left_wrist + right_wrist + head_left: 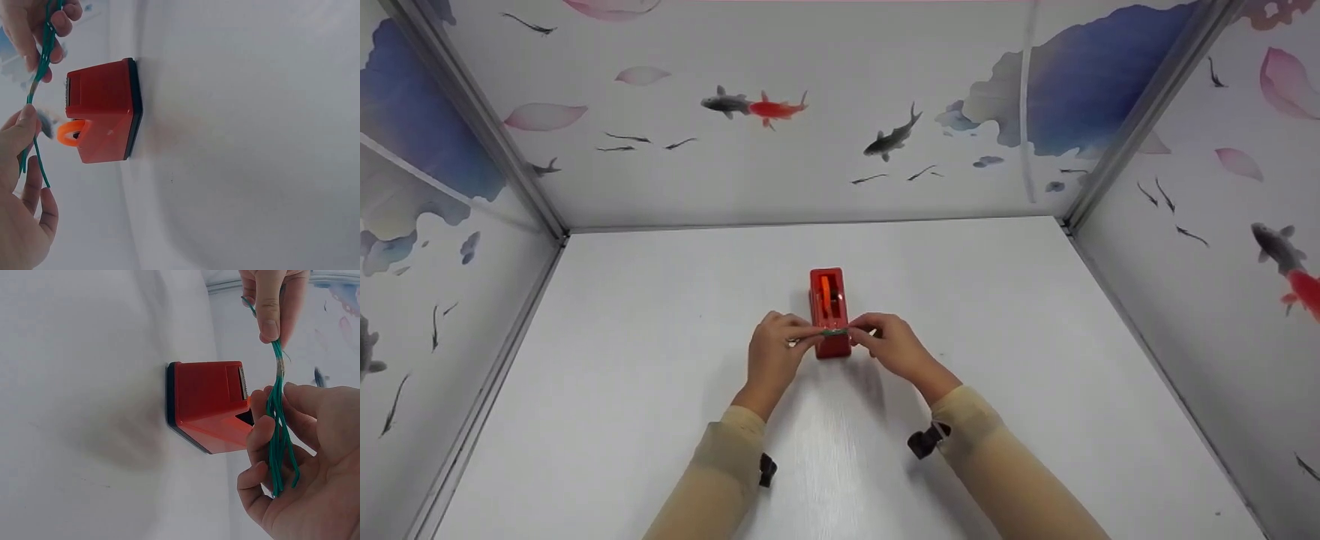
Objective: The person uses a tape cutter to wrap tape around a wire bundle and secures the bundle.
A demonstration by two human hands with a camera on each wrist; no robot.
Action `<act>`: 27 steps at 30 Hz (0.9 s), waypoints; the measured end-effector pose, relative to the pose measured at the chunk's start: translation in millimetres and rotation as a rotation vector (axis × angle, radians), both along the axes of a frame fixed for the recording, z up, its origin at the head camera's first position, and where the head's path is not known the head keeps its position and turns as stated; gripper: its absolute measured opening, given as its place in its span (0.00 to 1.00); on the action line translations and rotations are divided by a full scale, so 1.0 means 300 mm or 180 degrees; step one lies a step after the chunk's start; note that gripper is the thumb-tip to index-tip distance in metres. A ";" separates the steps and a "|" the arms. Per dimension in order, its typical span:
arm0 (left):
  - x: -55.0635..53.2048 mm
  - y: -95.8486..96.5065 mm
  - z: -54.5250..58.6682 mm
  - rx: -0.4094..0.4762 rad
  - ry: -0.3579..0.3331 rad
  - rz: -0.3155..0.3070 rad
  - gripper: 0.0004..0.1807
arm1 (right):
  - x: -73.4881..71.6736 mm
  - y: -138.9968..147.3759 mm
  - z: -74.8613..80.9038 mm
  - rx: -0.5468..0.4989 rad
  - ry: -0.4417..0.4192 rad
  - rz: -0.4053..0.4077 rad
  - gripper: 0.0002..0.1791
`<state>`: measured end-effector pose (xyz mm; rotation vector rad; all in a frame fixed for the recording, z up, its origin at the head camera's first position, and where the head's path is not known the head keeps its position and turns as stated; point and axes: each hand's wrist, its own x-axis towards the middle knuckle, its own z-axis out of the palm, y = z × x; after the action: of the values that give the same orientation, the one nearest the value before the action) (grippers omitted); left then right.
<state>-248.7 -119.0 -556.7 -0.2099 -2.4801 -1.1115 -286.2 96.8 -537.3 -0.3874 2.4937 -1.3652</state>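
Note:
A bundle of thin green wires [834, 331] is stretched between both hands, just above the near end of a red tape dispenser [832, 348]. My left hand [774, 351] pinches one end between thumb and fingertips; loose wire ends stick out past it in the left wrist view. My right hand [315, 450] holds the other end, with its fingers curled along the spread wires. Between the hands, a narrow pale brownish band [280, 367] wraps the bundle. The dispenser has an orange tape wheel [70, 133] and a toothed metal cutting edge [243, 382].
The dispenser stands on a white tabletop [645, 360]. Walls printed with fish and petals [840, 45] enclose the back and both sides. Metal edging [521, 165] runs along the corners. A small black device [928, 439] is strapped at the right wrist.

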 end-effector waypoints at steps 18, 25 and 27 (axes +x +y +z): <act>0.005 -0.002 -0.002 0.0129 -0.0245 -0.0147 0.12 | -0.002 0.012 0.002 -0.0100 0.0177 0.0099 0.07; 0.000 -0.002 -0.002 0.0168 -0.0465 -0.0183 0.12 | 0.004 0.010 0.008 0.0024 0.0320 0.0057 0.07; -0.001 -0.005 0.000 0.0152 -0.0533 -0.0183 0.12 | 0.008 0.007 0.011 0.0053 0.0382 0.0070 0.08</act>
<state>-249.1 -120.4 -556.7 -0.1820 -2.6049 -1.2576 -283.7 99.0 -534.0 -0.5055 2.5868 -1.3492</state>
